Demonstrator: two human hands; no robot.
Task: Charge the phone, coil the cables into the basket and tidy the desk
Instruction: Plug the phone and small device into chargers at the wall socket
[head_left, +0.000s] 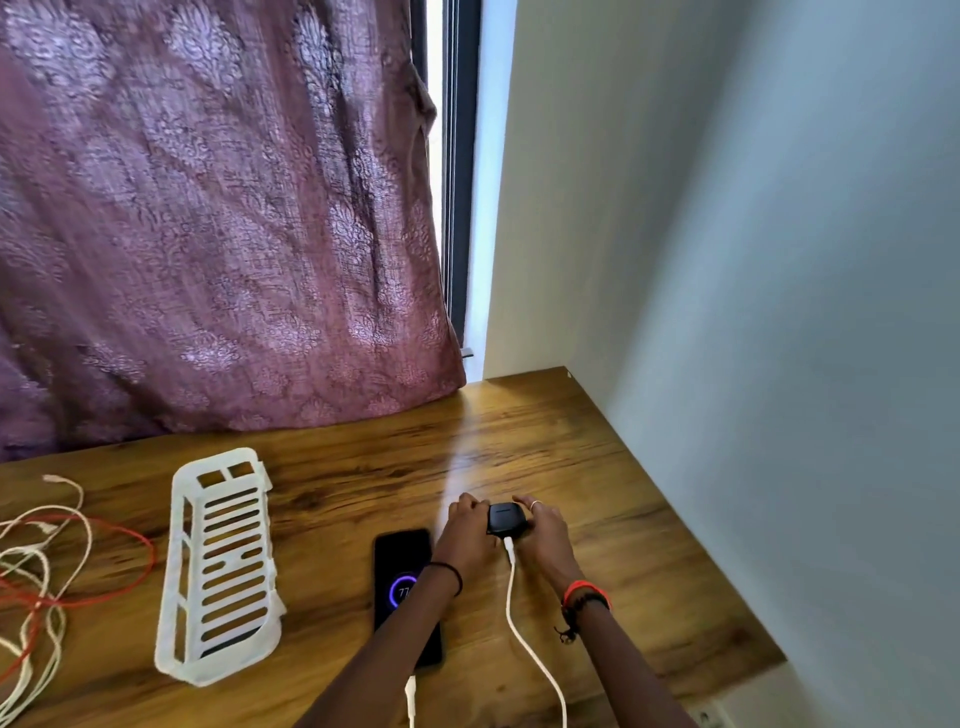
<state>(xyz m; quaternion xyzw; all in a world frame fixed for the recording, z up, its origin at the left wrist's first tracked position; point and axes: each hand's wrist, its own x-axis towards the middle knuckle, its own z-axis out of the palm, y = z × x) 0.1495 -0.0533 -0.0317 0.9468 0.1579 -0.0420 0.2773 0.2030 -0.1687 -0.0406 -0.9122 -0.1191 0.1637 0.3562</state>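
Observation:
A black phone (400, 571) lies face up on the wooden desk (597, 467), its screen lit with a charging ring; my left forearm crosses its lower part. A white cable plug (410, 693) sits at its near end. My left hand (467, 530) and my right hand (545, 530) hold a small black case (505, 519) from both sides. A white cable (519, 623) runs from the case toward me. A white slotted basket (221, 566) lies to the left. Tangled white and red cables (47, 571) sprawl at the far left.
A purple patterned curtain (208, 234) hangs behind the desk, its hem on the back edge. A pale wall (779, 260) bounds the desk on the right. A wall socket (706, 717) shows low at the right, below the desk edge.

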